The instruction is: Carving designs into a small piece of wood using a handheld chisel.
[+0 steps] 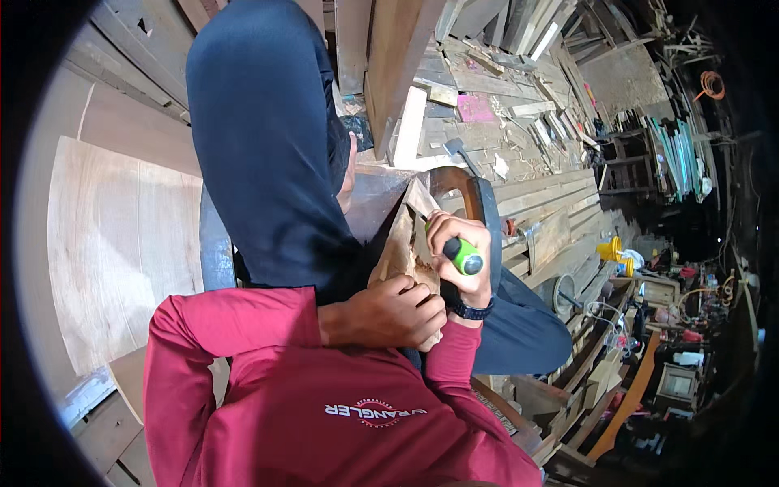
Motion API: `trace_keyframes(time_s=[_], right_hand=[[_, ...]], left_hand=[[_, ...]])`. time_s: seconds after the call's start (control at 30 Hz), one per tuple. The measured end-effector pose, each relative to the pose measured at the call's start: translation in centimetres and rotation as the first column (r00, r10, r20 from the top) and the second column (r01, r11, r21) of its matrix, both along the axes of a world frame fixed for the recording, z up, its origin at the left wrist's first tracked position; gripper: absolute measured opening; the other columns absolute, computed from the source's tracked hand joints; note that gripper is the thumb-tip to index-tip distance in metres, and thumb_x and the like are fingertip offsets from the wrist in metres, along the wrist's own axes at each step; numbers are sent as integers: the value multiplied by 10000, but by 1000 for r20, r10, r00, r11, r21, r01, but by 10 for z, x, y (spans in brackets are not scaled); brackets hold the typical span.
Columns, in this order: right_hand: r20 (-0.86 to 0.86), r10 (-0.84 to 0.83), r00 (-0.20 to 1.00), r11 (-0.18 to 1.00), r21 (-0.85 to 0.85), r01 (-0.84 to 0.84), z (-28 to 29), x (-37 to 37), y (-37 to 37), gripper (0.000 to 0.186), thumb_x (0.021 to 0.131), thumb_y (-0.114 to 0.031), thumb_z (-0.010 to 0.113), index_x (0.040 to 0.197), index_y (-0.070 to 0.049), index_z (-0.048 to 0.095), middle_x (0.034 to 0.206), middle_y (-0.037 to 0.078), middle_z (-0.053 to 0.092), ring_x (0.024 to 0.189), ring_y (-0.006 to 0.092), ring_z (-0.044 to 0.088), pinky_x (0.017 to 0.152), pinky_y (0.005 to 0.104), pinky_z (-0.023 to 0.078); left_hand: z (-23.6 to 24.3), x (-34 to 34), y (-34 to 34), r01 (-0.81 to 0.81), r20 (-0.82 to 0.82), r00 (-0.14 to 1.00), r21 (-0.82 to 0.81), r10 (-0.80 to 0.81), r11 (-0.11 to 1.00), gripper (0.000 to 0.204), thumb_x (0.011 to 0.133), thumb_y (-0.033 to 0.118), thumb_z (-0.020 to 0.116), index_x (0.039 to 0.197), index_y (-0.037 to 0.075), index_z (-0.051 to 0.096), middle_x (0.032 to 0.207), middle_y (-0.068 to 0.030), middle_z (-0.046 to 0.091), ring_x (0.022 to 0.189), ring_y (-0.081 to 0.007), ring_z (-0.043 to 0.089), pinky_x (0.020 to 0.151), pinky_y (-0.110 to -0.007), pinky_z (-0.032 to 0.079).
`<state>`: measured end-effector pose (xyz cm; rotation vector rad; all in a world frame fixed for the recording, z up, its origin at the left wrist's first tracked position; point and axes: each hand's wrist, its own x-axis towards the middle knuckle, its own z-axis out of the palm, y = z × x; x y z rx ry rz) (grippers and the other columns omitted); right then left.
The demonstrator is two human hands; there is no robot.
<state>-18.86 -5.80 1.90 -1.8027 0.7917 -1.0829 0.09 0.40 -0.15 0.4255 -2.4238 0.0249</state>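
Note:
A rough piece of light brown wood [395,247], with a pointed upper end, lies against my lap. My left hand [391,315] is closed around its lower end, fingers curled over the edge. On the right side of the wood, my right hand [462,243] is wrapped around a green-and-black handle [463,256] of a hand tool. The handle's rounded butt faces me; the tool's working end is hidden behind my fingers and the wood. A dark wristband [473,311] sits on my right wrist. Beneath me, a dark wooden chair [488,203] shows its curved armrest beside my right hand.
Large plywood sheets [122,252] stand at the left. An upright plank [398,61] rises beyond my raised knee [260,105]. Wood scraps and a pink sheet [475,108] litter the plank floor at the back right. Farther right are a yellow bucket [608,248] and cluttered boards.

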Motion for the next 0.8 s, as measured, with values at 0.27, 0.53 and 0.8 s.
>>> trace_keyframes(time_s=[0.27,0.53,0.8], right_hand=[[119,-41,992,998,53,35,-2,-15,5,229,690,-190,710,714,-32,546,691,75,580,642,218,543,830,382,464],[-157,-93,983,985,128,113,-9,-2,-1,181,652,-89,668,718,-6,521,706,76,542,658,202,508,624,308,401],[40,-63,997,991,122,58,-2,-14,4,208,645,-144,707,708,-32,543,678,82,565,645,236,526,828,406,458]], left_hand=[[-3,-1,-4,-7,-34,999,-5,7,1000,200,846,345,624,949,179,668,904,50,584,827,-118,567,699,-276,426],[-1,0,1,17,17,1000,24,-18,1000,238,857,315,610,1019,158,687,949,34,611,885,-125,597,721,-275,440],[-2,0,0,22,-15,1000,19,-22,1000,234,849,356,629,984,168,663,917,33,593,845,-127,579,726,-283,427]])
